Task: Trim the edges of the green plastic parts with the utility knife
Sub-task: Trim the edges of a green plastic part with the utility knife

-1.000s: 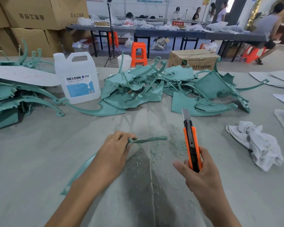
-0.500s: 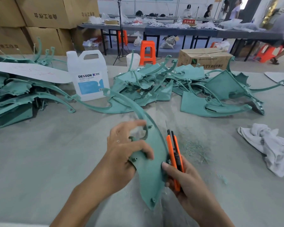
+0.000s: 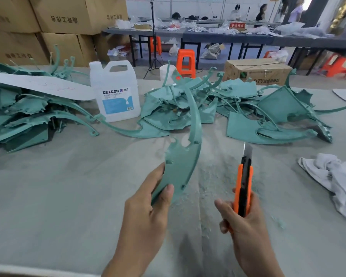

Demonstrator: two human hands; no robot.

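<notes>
My left hand (image 3: 148,208) grips the lower end of a long curved green plastic part (image 3: 180,156), held upright above the grey table, its thin arc reaching up over the pile. My right hand (image 3: 246,226) holds an orange and black utility knife (image 3: 243,184) with the blade out and pointing up, a short gap to the right of the part. The blade does not touch the part. Green shavings (image 3: 214,176) lie on the table between and beyond my hands.
A heap of green plastic parts (image 3: 238,108) lies across the table's middle and another heap of green parts (image 3: 18,116) at the left. A white DEXCON jug (image 3: 114,92) stands between them. A white rag (image 3: 334,176) lies at the right. Cardboard boxes (image 3: 64,15) are stacked behind.
My left hand has shifted to the part's lower end and raised it upright. My right hand has drawn the knife away from the part, to the right.
</notes>
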